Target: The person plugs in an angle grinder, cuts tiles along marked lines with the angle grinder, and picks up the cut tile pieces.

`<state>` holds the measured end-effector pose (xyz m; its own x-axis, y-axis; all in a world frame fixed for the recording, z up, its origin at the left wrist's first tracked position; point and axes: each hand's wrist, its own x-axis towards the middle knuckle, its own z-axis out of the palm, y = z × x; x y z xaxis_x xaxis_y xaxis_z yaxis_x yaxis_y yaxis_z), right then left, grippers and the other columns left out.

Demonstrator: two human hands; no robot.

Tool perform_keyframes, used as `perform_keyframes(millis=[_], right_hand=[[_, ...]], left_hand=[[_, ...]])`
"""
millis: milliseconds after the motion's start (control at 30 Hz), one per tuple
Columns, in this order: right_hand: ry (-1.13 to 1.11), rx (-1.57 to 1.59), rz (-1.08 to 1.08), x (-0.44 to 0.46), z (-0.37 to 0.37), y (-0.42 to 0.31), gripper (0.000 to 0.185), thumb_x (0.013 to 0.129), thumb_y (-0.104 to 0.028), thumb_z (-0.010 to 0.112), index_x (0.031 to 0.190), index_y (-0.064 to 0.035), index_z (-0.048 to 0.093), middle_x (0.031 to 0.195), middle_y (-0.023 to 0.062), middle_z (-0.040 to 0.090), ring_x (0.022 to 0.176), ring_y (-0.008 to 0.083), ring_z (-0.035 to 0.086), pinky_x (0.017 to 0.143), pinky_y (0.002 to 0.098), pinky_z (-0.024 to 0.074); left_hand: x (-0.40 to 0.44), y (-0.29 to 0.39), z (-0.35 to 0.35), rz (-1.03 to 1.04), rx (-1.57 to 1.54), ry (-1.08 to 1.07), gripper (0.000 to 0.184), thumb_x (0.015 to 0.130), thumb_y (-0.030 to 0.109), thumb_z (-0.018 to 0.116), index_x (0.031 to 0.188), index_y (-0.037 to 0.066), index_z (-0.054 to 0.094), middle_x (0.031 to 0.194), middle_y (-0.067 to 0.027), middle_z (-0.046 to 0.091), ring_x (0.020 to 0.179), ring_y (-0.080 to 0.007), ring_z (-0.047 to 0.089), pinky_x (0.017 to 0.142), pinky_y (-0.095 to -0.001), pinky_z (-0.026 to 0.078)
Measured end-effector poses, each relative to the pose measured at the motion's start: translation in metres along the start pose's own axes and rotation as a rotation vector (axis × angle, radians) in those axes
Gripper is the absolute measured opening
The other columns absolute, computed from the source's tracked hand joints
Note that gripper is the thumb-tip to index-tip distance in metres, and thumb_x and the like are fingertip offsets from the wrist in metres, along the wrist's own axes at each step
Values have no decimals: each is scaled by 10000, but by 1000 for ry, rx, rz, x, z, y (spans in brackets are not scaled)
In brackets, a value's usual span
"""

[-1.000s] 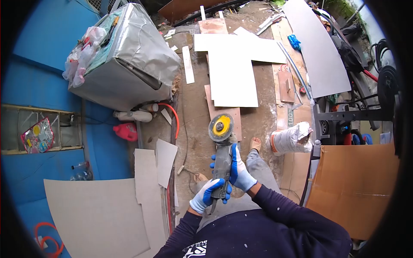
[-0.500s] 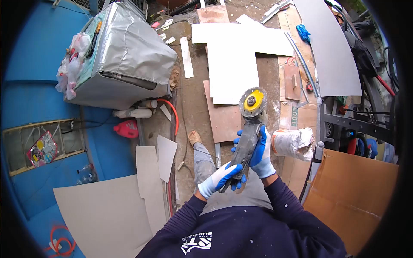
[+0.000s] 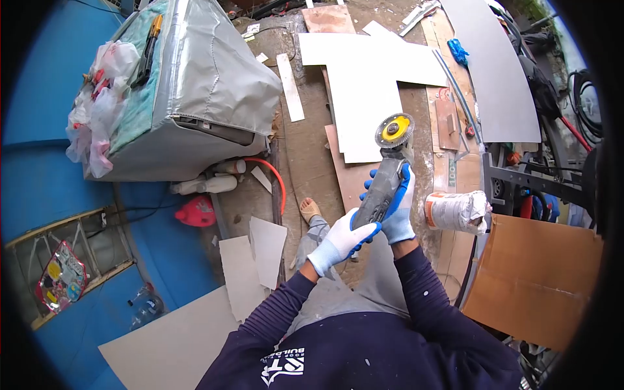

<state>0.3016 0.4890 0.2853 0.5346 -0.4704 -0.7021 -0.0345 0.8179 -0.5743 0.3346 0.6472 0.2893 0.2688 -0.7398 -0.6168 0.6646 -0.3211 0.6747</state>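
Observation:
An angle grinder [image 3: 380, 193] with a dark, worn body is held out in front of me, its toothed disc [image 3: 394, 130] with a yellow centre pointing away. My left hand [image 3: 342, 242], in a white and blue glove, is closed around the rear end of the grinder. Further up, my right hand [image 3: 401, 207], gloved alike, wraps the body from the right side. The disc touches nothing and looks still. Beyond it lies a white sheet panel [image 3: 361, 84] on the ground.
To the left stands a box-shaped thing under a silver cover [image 3: 221, 78], with plastic bags [image 3: 104, 104] on top. On the right are a wrapped roll or bucket [image 3: 455, 211], a cardboard sheet [image 3: 533, 279] and a metal frame [image 3: 536, 177]. Offcuts [image 3: 268, 250] lie left of my foot.
My view has turned somewhat left, so the silver-covered box appears larger. The grinder sits slightly higher in view, and my left hand has shifted its hold around the rear end.

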Motion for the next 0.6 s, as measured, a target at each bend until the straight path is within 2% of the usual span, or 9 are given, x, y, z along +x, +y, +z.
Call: perform_keyframes(millis=[167, 267, 367, 467, 600], right_hand=[[-30, -18, 110, 13, 30, 10, 720, 978, -725, 407, 1250, -72, 541, 1006, 87, 627, 796, 212, 670, 629, 399, 621], [-95, -77, 121, 34, 31, 8, 744, 968, -740, 441, 1292, -76, 529, 1037, 89, 620, 853, 212, 669, 670, 408, 627], [-31, -68, 136, 52, 44, 0, 745, 959, -734, 491, 1329, -87, 517, 1078, 95, 608, 922, 215, 661, 716, 416, 625], [-5, -68, 145, 79, 53, -6, 731, 956, -717, 526, 1345, -98, 514, 1107, 97, 598, 958, 217, 650, 746, 421, 619], [-10, 56, 102, 137, 44, 3, 733, 951, -729, 512, 1333, -104, 516, 1048, 100, 613, 873, 217, 655, 690, 418, 619]], left_hand=[[-8, 20, -26, 17, 117, 47, 379, 953, 376, 713, 1155, 79, 593, 816, 20, 632, 624, -28, 528, 543, -210, 430], [11, 19, -41, 115, 196, 57, 365, 955, 367, 711, 1155, 79, 611, 833, 22, 635, 662, -31, 545, 580, -216, 451], [38, 15, -55, 309, 343, 93, 360, 958, 358, 705, 1170, 76, 630, 844, 25, 641, 683, -33, 554, 603, -219, 463], [63, 30, -69, 173, 328, 37, 372, 959, 357, 701, 1191, 74, 639, 852, 27, 646, 679, -30, 555, 589, -213, 458], [109, 55, -91, -2, 331, -30, 413, 957, 384, 699, 1232, 86, 621, 856, 31, 644, 650, -27, 532, 557, -205, 440]])
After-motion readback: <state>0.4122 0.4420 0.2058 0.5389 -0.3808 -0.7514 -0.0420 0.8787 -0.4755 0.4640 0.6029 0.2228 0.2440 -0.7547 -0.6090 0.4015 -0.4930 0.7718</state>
